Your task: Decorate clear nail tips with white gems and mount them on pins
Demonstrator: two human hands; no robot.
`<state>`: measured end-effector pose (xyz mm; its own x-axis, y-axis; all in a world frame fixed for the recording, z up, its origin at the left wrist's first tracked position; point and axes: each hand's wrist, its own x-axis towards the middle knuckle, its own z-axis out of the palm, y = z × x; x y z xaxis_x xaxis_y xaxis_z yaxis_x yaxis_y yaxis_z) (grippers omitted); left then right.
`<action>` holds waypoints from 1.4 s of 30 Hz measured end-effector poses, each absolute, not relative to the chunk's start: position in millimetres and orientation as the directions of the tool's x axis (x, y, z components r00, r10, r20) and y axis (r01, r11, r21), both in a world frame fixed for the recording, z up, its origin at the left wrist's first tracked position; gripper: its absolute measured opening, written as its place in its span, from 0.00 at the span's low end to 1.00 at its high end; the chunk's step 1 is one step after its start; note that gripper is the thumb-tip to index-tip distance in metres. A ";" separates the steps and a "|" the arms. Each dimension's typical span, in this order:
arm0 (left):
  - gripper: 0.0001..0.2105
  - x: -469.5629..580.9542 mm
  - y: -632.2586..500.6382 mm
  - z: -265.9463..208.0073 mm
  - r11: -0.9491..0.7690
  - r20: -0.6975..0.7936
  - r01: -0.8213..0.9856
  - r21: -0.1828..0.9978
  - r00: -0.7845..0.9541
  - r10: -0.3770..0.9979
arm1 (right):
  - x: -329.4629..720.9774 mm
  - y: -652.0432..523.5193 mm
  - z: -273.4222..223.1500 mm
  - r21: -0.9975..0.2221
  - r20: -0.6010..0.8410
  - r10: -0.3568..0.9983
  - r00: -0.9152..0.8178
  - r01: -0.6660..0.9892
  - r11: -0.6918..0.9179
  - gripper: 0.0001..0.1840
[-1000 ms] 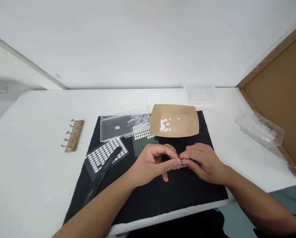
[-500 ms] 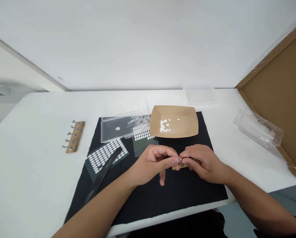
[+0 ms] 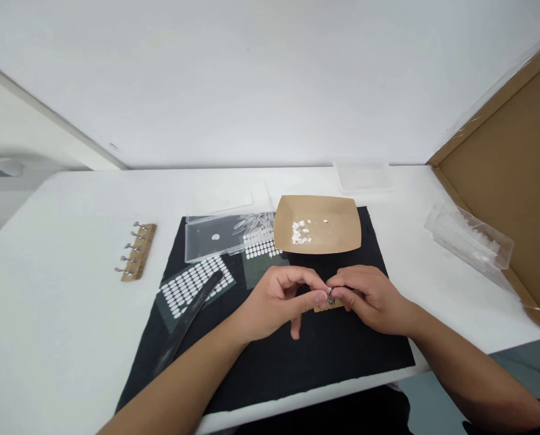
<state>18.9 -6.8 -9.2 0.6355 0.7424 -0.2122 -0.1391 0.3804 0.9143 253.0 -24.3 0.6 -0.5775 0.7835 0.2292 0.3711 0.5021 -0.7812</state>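
My left hand (image 3: 292,299) and my right hand (image 3: 372,297) meet above the black cloth, thumb and index fingertips of each closed in a pinch. Between the fingertips shows a small silvery metal piece (image 3: 328,291); its exact shape is mostly hidden. Just beneath it lies a wooden block (image 3: 323,307) with metal parts on it, largely covered by my right hand. A brown paper tray (image 3: 318,243) holding crumpled white bits (image 3: 299,231) stands just beyond the hands. Sheets of white oval stickers (image 3: 195,284) lie left of my left hand, with a black curved nail file (image 3: 192,308) across one.
On the black cloth (image 3: 270,386) rests an open clear plastic case (image 3: 202,241) with clear nail tips (image 3: 256,222). Another wooden block with metal clips (image 3: 138,254) is at left. A clear box (image 3: 473,235) stands right, beside a cardboard box (image 3: 510,151). A translucent lid (image 3: 363,175) lies behind.
Both hands stay in almost the same place, fingertips still together. The small metal piece between them looks slightly turned. The camera view has shifted a little.
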 end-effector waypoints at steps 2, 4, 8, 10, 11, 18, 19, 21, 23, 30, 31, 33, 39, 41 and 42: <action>0.15 18.7 -6.5 -8.5 0.367 -0.208 -0.123 0.922 0.641 0.739 | 253.3 -23.9 -0.2 -0.768 0.226 0.779 -0.585 0.385 0.512 0.18; 0.16 18.4 -6.2 -8.2 0.352 -0.204 -0.107 0.930 0.645 0.736 | 253.6 -23.6 -1.6 -0.735 0.247 0.773 -0.585 0.407 0.542 0.19; 0.16 18.6 -5.4 -8.2 0.313 -0.174 -0.108 0.943 0.642 0.747 | 253.7 -23.2 -3.2 -0.613 0.331 0.750 -0.572 0.474 0.632 0.19; 0.15 18.7 -5.1 -8.4 0.290 -0.153 -0.116 0.950 0.638 0.755 | 253.3 -23.0 -2.9 -0.580 0.367 0.742 -0.561 0.486 0.654 0.18; 0.15 18.7 -4.9 -8.5 0.278 -0.143 -0.119 0.953 0.635 0.759 | 253.0 -22.9 -2.7 -0.575 0.386 0.739 -0.552 0.482 0.661 0.17; 0.15 17.9 -6.4 -8.9 0.209 -0.118 -0.078 0.975 0.612 0.782 | 253.3 -22.6 -6.4 -0.533 0.509 0.707 -0.491 0.466 0.706 0.09; 0.15 18.0 -6.9 -8.4 0.201 -0.120 -0.066 0.977 0.609 0.784 | 253.6 -22.6 -7.1 -0.522 0.516 0.703 -0.490 0.470 0.712 0.09; 0.16 18.6 -7.7 -6.6 0.186 -0.126 -0.038 0.982 0.602 0.788 | 254.1 -22.5 -8.4 -0.496 0.514 0.697 -0.500 0.490 0.717 0.09; 0.17 19.4 -8.1 -4.3 0.172 -0.131 -0.012 0.985 0.596 0.792 | 254.4 -22.3 -9.3 -0.466 0.511 0.692 -0.510 0.512 0.722 0.09; 0.14 20.7 -8.8 -2.5 0.090 -0.127 0.092 0.992 0.577 0.807 | 253.5 -23.2 -9.6 -0.333 0.556 0.638 -0.533 0.561 0.758 0.08; 0.13 20.8 -8.9 -3.1 0.076 -0.123 0.106 0.991 0.569 0.813 | 253.2 -23.5 -9.5 -0.320 0.563 0.630 -0.534 0.562 0.763 0.08; 0.12 21.3 -9.3 -4.6 0.057 -0.117 0.125 0.991 0.553 0.825 | 252.6 -23.8 -9.6 -0.323 0.574 0.624 -0.531 0.554 0.768 0.07; 0.09 24.6 -11.0 -7.4 0.100 -0.157 0.136 0.986 0.530 0.833 | 251.6 -24.4 -11.1 -0.369 0.578 0.635 -0.513 0.530 0.764 0.06; 0.09 25.1 -11.7 -7.2 0.122 -0.168 0.120 0.985 0.538 0.826 | 251.3 -25.1 -11.8 -0.379 0.584 0.634 -0.508 0.520 0.766 0.05; 0.09 25.3 -12.1 -7.0 0.134 -0.173 0.111 0.985 0.539 0.824 | 251.1 -25.4 -12.2 -0.382 0.587 0.632 -0.506 0.515 0.767 0.05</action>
<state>25.3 -12.1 -7.0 0.5394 0.8241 -0.1730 0.1105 0.1344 0.9847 251.1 -25.4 -12.2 -0.5058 0.6318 0.5874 0.5147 0.7674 -0.3823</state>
